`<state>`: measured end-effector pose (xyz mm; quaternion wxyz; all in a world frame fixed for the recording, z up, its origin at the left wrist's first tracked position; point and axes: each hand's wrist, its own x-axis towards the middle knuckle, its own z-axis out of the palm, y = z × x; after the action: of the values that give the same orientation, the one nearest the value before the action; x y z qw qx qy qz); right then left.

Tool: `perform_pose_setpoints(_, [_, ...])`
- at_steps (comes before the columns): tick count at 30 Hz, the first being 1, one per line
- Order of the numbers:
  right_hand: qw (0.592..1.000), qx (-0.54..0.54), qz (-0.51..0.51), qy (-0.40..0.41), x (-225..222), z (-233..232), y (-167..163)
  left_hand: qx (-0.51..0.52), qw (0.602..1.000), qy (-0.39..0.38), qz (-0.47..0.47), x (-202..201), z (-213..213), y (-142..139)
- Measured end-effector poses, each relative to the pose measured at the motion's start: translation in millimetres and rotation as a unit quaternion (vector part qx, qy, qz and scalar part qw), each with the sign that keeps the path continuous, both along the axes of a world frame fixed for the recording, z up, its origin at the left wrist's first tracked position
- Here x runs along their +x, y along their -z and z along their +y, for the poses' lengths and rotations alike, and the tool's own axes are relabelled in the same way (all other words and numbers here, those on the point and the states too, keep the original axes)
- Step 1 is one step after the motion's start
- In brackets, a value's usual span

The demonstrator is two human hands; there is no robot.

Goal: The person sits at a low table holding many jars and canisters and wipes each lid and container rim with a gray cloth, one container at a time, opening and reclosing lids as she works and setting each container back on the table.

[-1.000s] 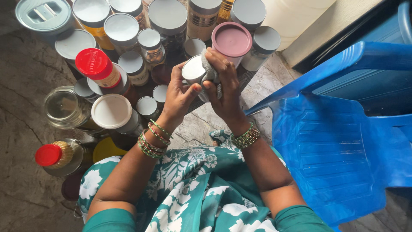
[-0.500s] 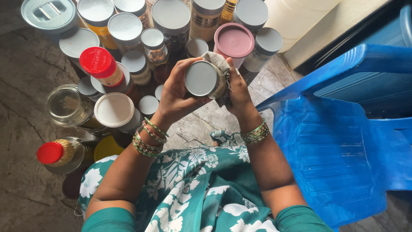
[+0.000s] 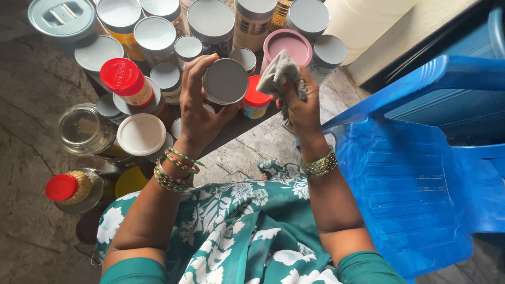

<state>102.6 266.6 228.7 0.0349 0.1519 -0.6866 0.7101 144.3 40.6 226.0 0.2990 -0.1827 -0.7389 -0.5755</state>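
Jars crowd the floor in front of me, most capped in grey or white. My left hand [image 3: 202, 113] is closed around a small jar [image 3: 225, 81], fingers wrapped round its side, so its grey lid faces up at me; I hold it raised above the others, just in front of my knees. My right hand [image 3: 301, 108] is clenched on a grey cloth [image 3: 280, 71], bunched between thumb and fingers, just beside the jar but not touching it. Under the gap between my hands stands a short tub with a red lid [image 3: 256, 98], and behind the cloth a pink-lidded jar [image 3: 287, 46]. To my left are a red-capped bottle [image 3: 124, 80], a white-lidded jar [image 3: 141, 134], an open glass jar [image 3: 80, 128] and, nearer me, a second red-capped jar [image 3: 64, 187]. A blue plastic chair [image 3: 421, 173] sits close on my right, over the marble floor [image 3: 247, 150]. Green bangles ring both wrists.
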Motion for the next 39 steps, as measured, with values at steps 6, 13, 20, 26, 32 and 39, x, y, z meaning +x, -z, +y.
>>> perform_pose_setpoints(6, [0.901, 0.261, 0.345, 0.010, 23.3, -19.4, -23.8, -0.149, 0.987, -0.060, -0.008, -1.4, 4.8, 4.6])
perform_pose_setpoints(13, [0.893, 0.288, 0.339, 0.068, 15.3, -20.1, -24.5, -0.167, 0.986, 0.015, -0.017, 2.1, 16.9, 9.4])
perform_pose_setpoints(20, [0.889, 0.308, 0.339, 0.023, 16.2, -21.0, -23.6, -0.126, 0.990, -0.055, -0.030, -7.6, 4.8, 8.7])
perform_pose_setpoints(26, [0.893, 0.302, 0.332, 0.037, 13.5, -10.2, -22.4, -0.135, 0.989, 0.018, -0.052, -1.6, 14.1, 9.9])
perform_pose_setpoints(32, [0.979, 0.147, 0.118, 0.077, 1.2, 5.9, -16.1, 0.178, 0.940, 0.205, -0.207, -9.4, 17.1, 30.2])
perform_pose_setpoints(39, [0.986, 0.072, 0.126, -0.087, 15.6, -24.4, -4.8, 0.368, 0.840, 0.316, -0.243, -5.4, 18.8, 46.5])
